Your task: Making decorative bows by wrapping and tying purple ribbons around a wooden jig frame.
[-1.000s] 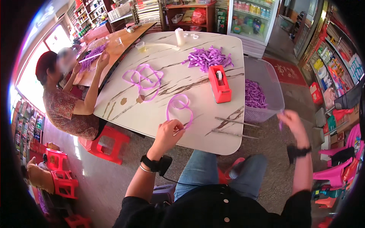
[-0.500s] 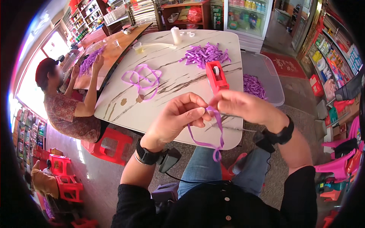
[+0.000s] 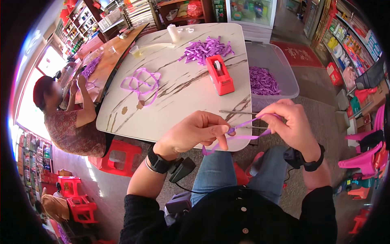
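A narrow purple ribbon is stretched between my two hands above the table's near edge. My left hand pinches it at a small bunched spot by the thumb tip. To the right, my right hand grips another stretch of it, fingers closed. One end of the ribbon dangles below my left fingers. Two thin metal rods jut out along the table edge, partly behind the ribbon and hands. Beyond my hands stands a red tape dispenser with a white roll in it.
On the marble-patterned table lie a loose purple ribbon, a heap of folded purple pieces, a white bottle and a small cup. A clear bin holds more purple pieces. At left, a person handles purple strips.
My right hand has moved right and away from my left, drawing the ribbon out between them. The view has shifted slightly. The person's hands at left have come lower.
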